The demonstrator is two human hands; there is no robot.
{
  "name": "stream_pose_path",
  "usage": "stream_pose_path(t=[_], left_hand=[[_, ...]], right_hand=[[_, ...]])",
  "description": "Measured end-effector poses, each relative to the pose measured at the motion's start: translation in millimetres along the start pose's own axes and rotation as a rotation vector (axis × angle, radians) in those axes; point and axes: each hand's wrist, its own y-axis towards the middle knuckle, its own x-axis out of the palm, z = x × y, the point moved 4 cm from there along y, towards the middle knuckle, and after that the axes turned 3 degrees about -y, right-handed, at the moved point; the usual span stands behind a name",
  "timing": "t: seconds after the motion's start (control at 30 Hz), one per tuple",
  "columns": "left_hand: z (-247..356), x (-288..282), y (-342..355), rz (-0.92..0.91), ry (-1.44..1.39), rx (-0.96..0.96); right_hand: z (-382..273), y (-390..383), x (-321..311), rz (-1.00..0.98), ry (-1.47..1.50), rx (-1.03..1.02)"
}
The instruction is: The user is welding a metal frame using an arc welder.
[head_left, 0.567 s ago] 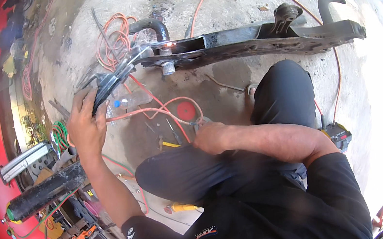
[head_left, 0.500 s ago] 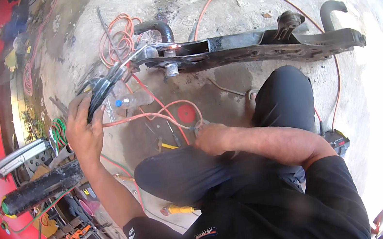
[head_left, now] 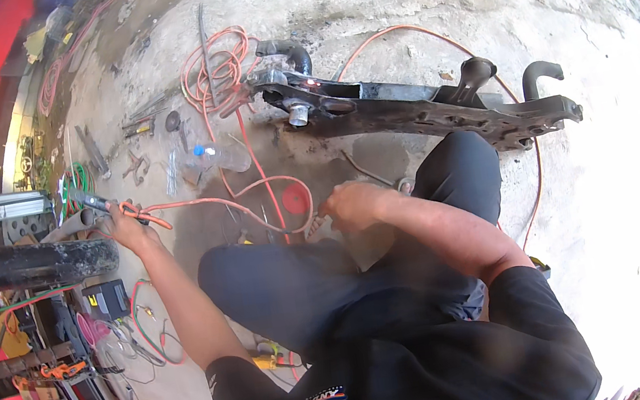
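My left hand [head_left: 131,226] is closed round a welding electrode holder [head_left: 95,200] at the left, over the tools by the black cylinder. An orange cable [head_left: 214,200] runs from the holder across the floor. My right hand [head_left: 355,205] hangs between my knees with its fingers curled in; what they hold, if anything, is hidden. Beside it lie a red disc [head_left: 297,198] and a loop of the cable. Ahead of me a long black steel vehicle part [head_left: 414,109] lies on the concrete, with a small glowing spot near its left end and a short metal tube [head_left: 298,115] below that.
A clear plastic bottle [head_left: 224,158] with a blue cap lies among loose tools. Behind it is a coil of orange cable [head_left: 216,71]. At the left are a black gas cylinder [head_left: 39,264], a grey metal bar [head_left: 2,208] and a dark box [head_left: 105,300].
My left hand has moved left and down with the electrode holder, away from the steel part. My right hand has risen slightly. The whole view has shifted.
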Motion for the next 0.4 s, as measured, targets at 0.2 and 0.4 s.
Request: stream_pose_path(t=[0.2,0.4], left_hand=[[-91.8,-150.0,0.8,0.233,-0.083,-0.308],[-201.2,-315.3,-90.8,0.370,-0.015,-0.499]], right_hand=[[-6.2,-88.9,-73.0,0.426,0.420,0.124],[37.6,-210.5,-66.5,1.074,0.646,0.335]])
